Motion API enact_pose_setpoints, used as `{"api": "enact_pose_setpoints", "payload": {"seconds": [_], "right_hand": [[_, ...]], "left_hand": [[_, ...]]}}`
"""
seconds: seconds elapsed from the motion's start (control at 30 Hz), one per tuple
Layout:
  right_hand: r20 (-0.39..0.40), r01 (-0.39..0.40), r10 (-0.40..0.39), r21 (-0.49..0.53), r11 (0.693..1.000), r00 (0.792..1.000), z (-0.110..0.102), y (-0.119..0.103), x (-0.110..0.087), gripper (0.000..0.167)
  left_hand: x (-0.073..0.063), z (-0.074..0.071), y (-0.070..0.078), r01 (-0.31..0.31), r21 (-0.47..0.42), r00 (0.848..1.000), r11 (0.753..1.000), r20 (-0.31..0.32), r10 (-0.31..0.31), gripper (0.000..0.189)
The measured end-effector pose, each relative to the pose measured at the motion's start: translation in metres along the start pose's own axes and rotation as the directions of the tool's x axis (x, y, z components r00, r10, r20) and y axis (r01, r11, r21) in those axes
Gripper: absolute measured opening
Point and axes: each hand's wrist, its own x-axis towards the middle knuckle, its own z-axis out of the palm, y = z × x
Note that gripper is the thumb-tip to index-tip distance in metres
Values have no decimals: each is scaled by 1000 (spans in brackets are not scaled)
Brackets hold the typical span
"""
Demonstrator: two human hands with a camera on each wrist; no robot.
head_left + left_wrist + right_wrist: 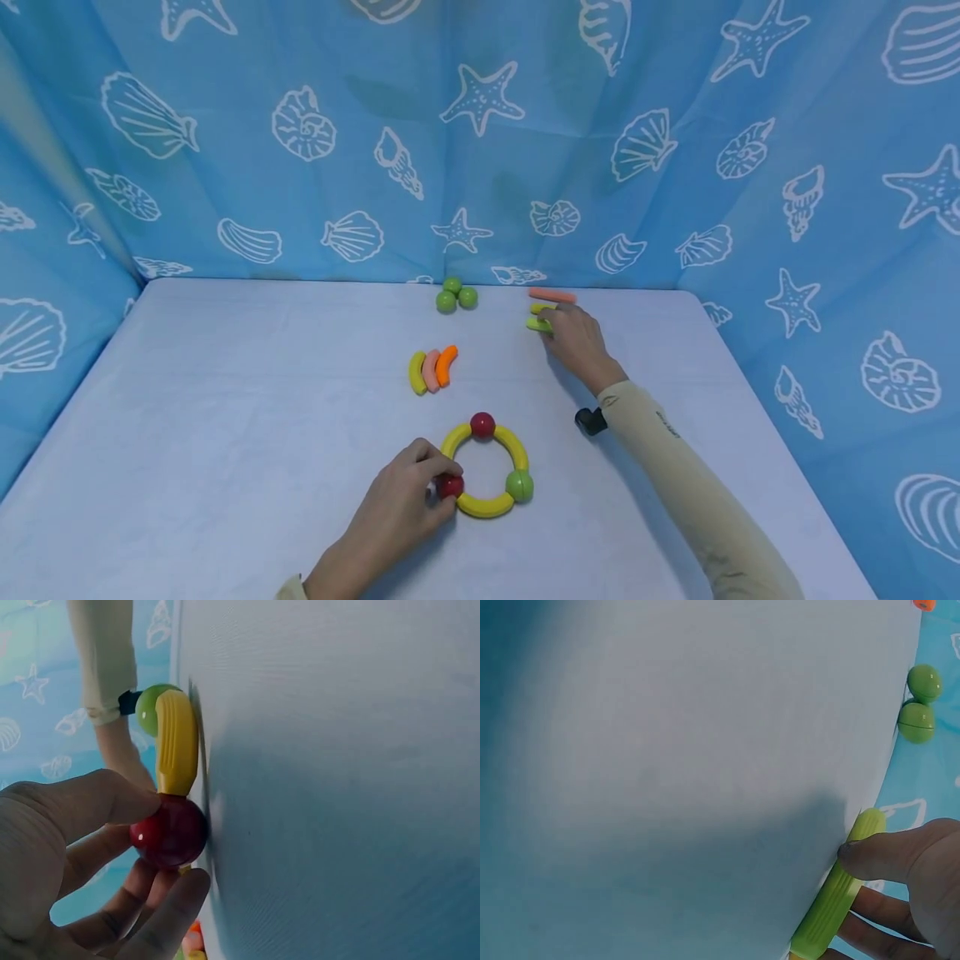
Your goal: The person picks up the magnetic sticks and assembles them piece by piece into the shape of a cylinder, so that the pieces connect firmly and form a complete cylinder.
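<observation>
On the white table lies a ring of curved yellow pieces [486, 507] joined by two red balls and one green ball [519, 485]. My left hand [401, 496] grips the ring's near-left red ball [171, 832] between thumb and fingers. The second red ball [483, 425] tops the ring's far side. Farther off to the right, my right hand [577, 337] pinches a light green ridged stick [832, 907], thumb on one side and fingers on the other. Just beyond it are a yellow stick [542, 308], partly hidden by the fingers, and a salmon-coloured stick [552, 295].
Three green balls [446, 302] are clustered near the table's far edge. Between them and the ring lie three curved pieces side by side: yellow [417, 372], pink [431, 371] and orange [447, 367]. A blue shell-print curtain [480, 167] hangs behind and beside the table [262, 400].
</observation>
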Motion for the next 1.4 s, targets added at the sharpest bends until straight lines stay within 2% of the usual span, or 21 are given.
{"api": "enact_pose_setpoints", "payload": {"seconds": [0.23, 0.43, 0.67, 0.87, 1.13, 1.23, 1.4], "right_hand": [[-20, 53, -54, -33, 998, 998, 0, 1, 4, 25], [-9, 78, -79, -91, 993, 997, -1, 1, 6, 26], [15, 61, -60, -100, 993, 998, -2, 1, 4, 28], [3, -4, 4, 33, 999, 1000, -10, -2, 0, 35], [-32, -62, 71, 228, 972, 997, -14, -2, -11, 35], [-41, -78, 95, 297, 952, 995, -14, -2, -16, 34], [-93, -56, 108, 444, 894, 990, -14, -7, -24, 33]], "left_hand": [[0, 7, -2, 30, -87, 998, 996, -44, -34, 27], [2, 12, -4, 84, -205, 994, 975, -50, -96, 29], [5, 12, -7, 119, -236, 989, 964, -64, -137, 29], [7, 7, -11, 144, -240, 984, 960, -72, -166, 29], [10, 3, -13, 171, -230, 977, 958, -85, -194, 29], [12, 3, -13, 172, -226, 977, 959, -85, -195, 29], [13, 2, -14, 161, -226, 979, 961, -87, -185, 29]]}}
